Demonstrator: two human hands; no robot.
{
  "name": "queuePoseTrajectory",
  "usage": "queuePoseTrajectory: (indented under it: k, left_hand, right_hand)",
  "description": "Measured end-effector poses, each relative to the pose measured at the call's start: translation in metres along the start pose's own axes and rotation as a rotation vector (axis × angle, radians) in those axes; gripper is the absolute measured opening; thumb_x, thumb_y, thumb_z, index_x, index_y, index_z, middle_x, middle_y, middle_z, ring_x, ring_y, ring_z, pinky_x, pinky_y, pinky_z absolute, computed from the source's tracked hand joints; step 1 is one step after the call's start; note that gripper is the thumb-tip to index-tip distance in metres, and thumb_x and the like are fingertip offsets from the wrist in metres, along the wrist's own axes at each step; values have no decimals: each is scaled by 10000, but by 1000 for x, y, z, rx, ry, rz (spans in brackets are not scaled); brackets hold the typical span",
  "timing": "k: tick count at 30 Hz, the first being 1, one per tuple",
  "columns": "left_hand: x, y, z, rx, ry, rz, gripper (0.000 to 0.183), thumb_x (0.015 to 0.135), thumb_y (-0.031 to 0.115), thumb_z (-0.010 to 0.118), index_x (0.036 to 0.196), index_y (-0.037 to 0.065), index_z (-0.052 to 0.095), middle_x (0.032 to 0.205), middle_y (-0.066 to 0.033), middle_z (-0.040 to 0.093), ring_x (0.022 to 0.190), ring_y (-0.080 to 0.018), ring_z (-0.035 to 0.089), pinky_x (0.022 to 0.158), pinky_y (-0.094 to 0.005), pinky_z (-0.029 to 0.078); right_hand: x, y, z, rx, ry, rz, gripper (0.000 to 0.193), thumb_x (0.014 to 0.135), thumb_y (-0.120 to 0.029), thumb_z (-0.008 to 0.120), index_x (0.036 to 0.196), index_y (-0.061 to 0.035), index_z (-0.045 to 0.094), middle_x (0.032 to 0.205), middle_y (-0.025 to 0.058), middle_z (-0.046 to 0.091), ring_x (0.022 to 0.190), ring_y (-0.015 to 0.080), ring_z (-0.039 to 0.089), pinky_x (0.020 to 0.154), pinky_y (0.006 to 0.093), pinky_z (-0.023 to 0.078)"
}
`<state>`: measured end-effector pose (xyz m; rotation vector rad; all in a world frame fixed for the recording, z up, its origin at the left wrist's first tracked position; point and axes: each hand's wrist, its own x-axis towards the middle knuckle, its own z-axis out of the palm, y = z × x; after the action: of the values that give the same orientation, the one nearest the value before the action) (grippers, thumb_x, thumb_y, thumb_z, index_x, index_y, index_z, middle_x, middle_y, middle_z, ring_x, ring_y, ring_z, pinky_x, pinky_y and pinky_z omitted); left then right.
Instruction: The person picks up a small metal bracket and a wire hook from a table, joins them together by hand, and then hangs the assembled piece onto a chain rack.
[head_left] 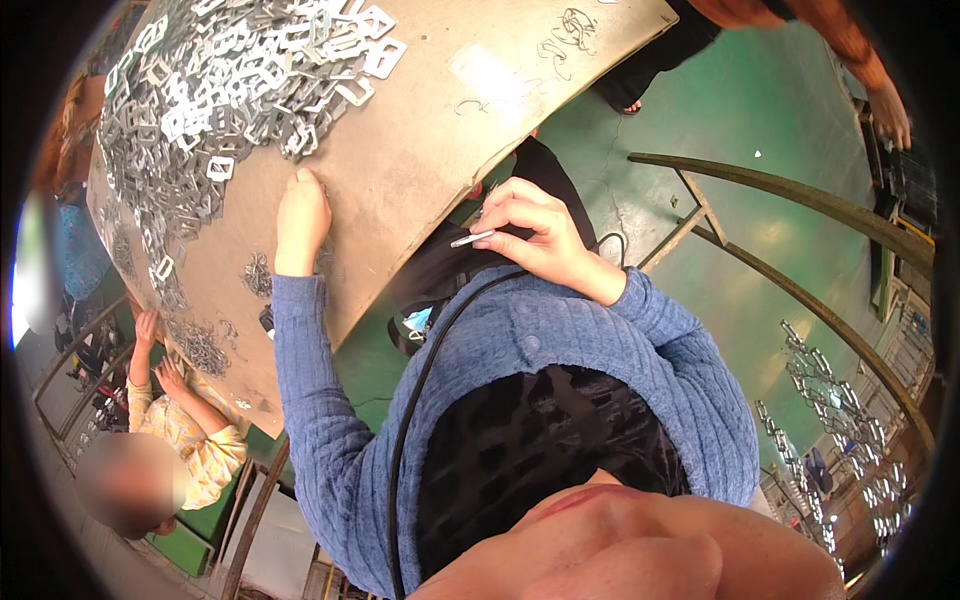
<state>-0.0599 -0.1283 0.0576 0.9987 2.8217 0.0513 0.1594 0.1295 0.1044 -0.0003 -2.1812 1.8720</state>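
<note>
Pinching in the right hand (530,225) a thin, silver-coloured metal piece (468,241), with thumb and fingers closed on it just off the near edge of the tan, flat-topped table (410,130). Seen nearly edge-on, so cannot tell its full shape or whether already joined to anything. Resting the left hand (303,215) on the table, fingers curled inward; cannot tell whether gripping anything.

Looks far from finished: shows 1 piece in hand against a great many loose, silver-grey, rectangular metal frames (230,110), spread in a broad heap over the far left part of the table. Also shows 2 small, dark grey heaps of thin metal bits (257,275) nearer the table's left end, plus a scatter of thin, dark, curved wire pieces (570,35) near its far right corner, probably left to use or sort.

Cannot single out a finished batch on the table. To the right of the table, shows chain-like columns of shiny silver links (840,410); possibly completed work, but cannot confirm from here.
</note>
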Motion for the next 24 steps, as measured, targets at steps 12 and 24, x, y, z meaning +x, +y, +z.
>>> queuePoseTrajectory:
  k: [12,24]
  left_hand:
    - [-38,7,-16,-554,32,-384,138,846,73,632,948,-20,628,791,-77,665,726,-115,627,681,-259,506]
    - [-68,-5,-3,-564,209,-469,153,855,60,594,977,-30,575,931,-159,644,826,-197,626,704,-299,491]
  right_hand:
    - [2,-6,-12,-19,17,-48,141,717,-48,731,847,-33,676,864,66,592,817,187,588,685,288,472]
    - [5,-3,9,-12,-2,-31,157,696,-26,735,842,-51,685,831,64,599,775,185,586,663,286,464]
